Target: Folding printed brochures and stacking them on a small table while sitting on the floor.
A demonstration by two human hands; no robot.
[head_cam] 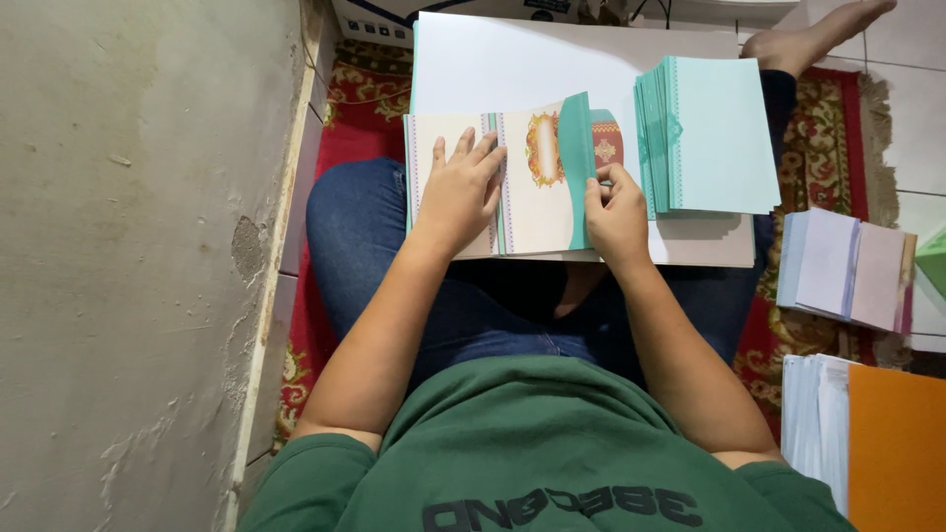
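I am noting: left hand [461, 192] pressing flat, open, on folded card [537, 187]; right hand [616, 219] pinching its teal flap [577, 158]; teal stack [705, 133] lying at 3 o'clock.

Your left hand [461, 192] covers the middle of the open card [512, 182], so its print there stays hidden; your right hand [616, 219] hides the card's lower right corner; the orange sheet [897, 443] at lower right is cut off by the frame's edge; the dark device [379, 18] at the top is cropped too, its buttons too small to tell.
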